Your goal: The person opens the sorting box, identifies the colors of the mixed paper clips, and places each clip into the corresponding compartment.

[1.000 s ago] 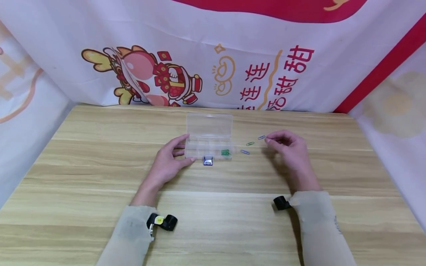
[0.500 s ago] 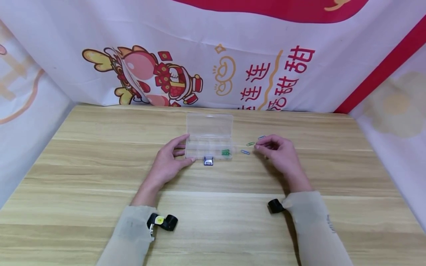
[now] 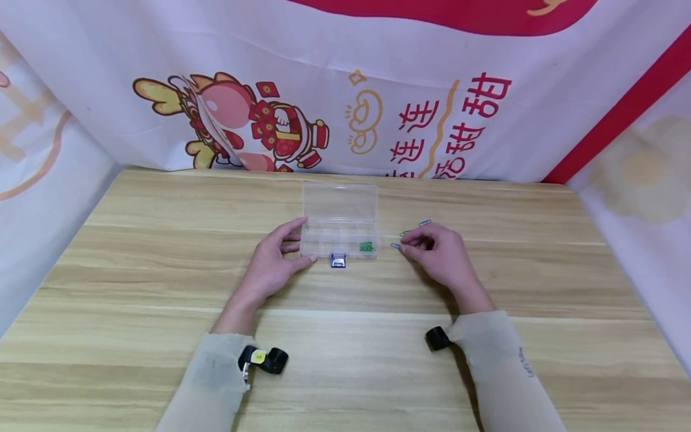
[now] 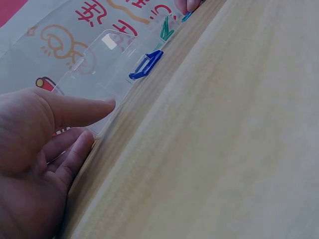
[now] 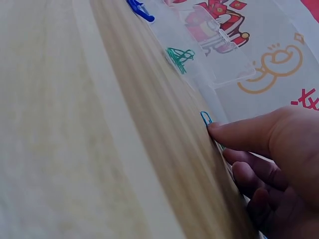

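A clear plastic compartment box (image 3: pixel 324 247) stands with its lid (image 3: pixel 340 201) raised and its blue latch (image 3: pixel 338 260) hanging at the front. Green paper clips (image 3: pixel 366 246) lie in its front right compartment. My left hand (image 3: pixel 272 258) holds the box's left end, thumb at the front corner, fingers along the side. Right of the box, my right hand (image 3: pixel 437 255) pinches one end of a blue paper clip (image 5: pixel 205 117) between thumb and fingertips. Just behind these fingers lies a green paper clip (image 3: pixel 405 233), partly hidden. Farther back is another blue paper clip (image 3: pixel 425 222).
The wooden table (image 3: pixel 345 354) runs back to a white printed cloth (image 3: pixel 345 108) hanging behind the box. More cloth hangs at both sides. A black wrist camera (image 3: pixel 276 360) sits on the left sleeve, another camera (image 3: pixel 438 338) on the right.
My right hand has moved left and towards me, from the far blue paper clip past the green one to the near blue one. The left hand and box have stayed put.
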### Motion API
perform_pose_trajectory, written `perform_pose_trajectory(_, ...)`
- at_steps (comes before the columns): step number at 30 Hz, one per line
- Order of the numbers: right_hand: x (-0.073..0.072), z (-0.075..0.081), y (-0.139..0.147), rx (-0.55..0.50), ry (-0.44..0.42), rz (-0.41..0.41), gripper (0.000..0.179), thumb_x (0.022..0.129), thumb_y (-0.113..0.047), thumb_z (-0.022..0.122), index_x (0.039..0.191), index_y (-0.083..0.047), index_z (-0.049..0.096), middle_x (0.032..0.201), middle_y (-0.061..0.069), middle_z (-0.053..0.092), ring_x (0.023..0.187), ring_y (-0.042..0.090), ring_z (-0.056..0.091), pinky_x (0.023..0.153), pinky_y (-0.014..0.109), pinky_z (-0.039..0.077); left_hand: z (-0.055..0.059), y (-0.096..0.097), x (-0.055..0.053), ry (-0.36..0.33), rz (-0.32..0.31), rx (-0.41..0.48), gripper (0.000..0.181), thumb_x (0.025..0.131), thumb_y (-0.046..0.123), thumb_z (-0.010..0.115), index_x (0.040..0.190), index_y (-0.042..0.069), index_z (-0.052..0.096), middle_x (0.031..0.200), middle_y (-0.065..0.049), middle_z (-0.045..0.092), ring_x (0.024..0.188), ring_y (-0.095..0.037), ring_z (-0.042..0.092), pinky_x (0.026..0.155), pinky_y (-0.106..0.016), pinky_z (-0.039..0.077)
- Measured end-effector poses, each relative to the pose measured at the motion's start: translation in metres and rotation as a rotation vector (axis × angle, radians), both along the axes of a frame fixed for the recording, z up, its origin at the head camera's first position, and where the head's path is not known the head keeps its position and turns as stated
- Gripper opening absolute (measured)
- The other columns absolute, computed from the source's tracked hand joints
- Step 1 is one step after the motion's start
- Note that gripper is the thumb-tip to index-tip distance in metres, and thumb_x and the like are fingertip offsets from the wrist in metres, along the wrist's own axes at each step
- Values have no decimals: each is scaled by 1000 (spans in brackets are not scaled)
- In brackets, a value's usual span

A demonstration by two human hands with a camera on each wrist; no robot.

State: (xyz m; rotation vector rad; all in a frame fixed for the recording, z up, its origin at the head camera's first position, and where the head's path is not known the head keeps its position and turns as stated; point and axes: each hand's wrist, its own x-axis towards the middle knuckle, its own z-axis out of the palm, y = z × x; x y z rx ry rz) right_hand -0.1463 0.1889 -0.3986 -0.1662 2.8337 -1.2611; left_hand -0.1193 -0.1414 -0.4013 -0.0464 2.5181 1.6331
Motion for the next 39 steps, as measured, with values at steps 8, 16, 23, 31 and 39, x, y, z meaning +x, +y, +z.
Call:
perform_pose_trajectory(8,1,1,-2,26,-10,-5,9,99,-17,80,106,-11,81,105,10,72,91,24,61,78,33,52,1,0,0,-6,2,3,78,95,7,82,163,25,48,150,-16,58,138,-36,61,119,-50,53)
perform_pose_trajectory(16,1,3,-4,43,-27,-4,8,100,-18,79,104,-11,79,104,9,70,90,25,60,77,33,51,2,0,0,-7,2,7,78,95,6,81,163,25,48,150,-16,58,137,-36,61,118,-49,53)
perform_pose_trajectory(23,1,8,2,-15,-99,6,12,104,-23,73,110,-13,75,108,9,70,96,24,60,82,34,51,1,0,0,-11,2,5,78,95,7,81,163,26,48,150,-15,58,137,-35,62,118,-50,54)
perform_pose_trajectory(31,3,29,6,-237,-246,-56,21,105,-28,71,120,-15,70,120,8,66,107,26,59,91,36,55,0,0,0,-12,3,1,77,95,7,81,162,27,49,149,-15,59,136,-35,62,117,-50,54)
perform_pose_trajectory(39,4,40,5,-375,-256,-88,26,103,-28,73,124,-12,68,118,4,64,109,24,57,99,38,50,1,1,0,-14,5,8,78,95,6,82,163,26,48,149,-16,59,136,-35,61,118,-50,54)
